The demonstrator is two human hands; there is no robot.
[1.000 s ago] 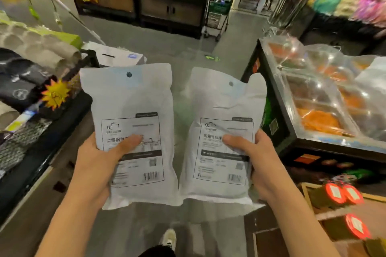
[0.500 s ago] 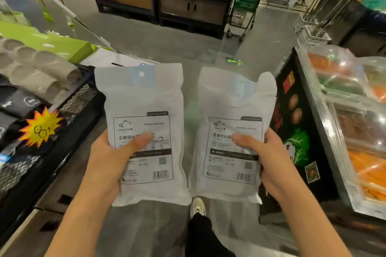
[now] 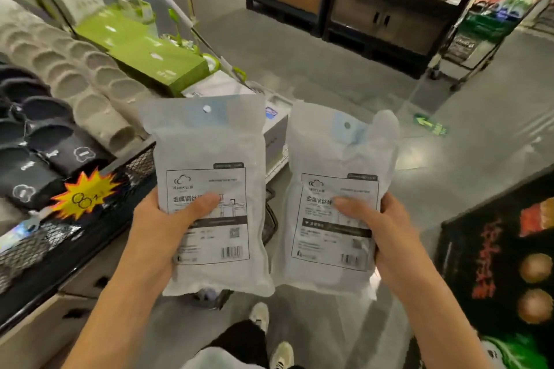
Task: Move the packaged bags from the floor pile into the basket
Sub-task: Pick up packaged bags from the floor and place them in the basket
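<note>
From the head camera: two white packaged bags are up in front of the person, one in each hand, both upright with printed labels facing the camera. The left hand (image 3: 156, 237) grips the left bag (image 3: 207, 189) low on its left edge, thumb curled across the label, fingers hidden behind the pack. The right hand (image 3: 386, 237) grips the right bag (image 3: 335, 198) low on its right edge, thumb pressed over the label, fingers wrapped behind. The two bags hang side by side, their inner edges just beside each other near the bottom, a narrow gap between them higher up. Each bag has a small round hang hole near its top.

Below the bags, grey floor (image 3: 344, 69), and the person's light shoes (image 3: 281, 353) show at the bottom edge of the view.

Along the left, a black mesh display shelf (image 3: 60, 237) carries rows of dark slippers (image 3: 51, 141) and pale grey ones (image 3: 78, 75), with a yellow-and-orange starburst price tag (image 3: 84, 193) on its front edge. Beyond those, green boxes (image 3: 156, 60) sit at the shelf's far end, and a white box (image 3: 274, 129) peeks out behind the left bag. At lower right stands a black display panel (image 3: 506, 263) printed with food pictures. Across the aisle are dark cabinets (image 3: 386, 18). No basket that I can pick out for sure.
</note>
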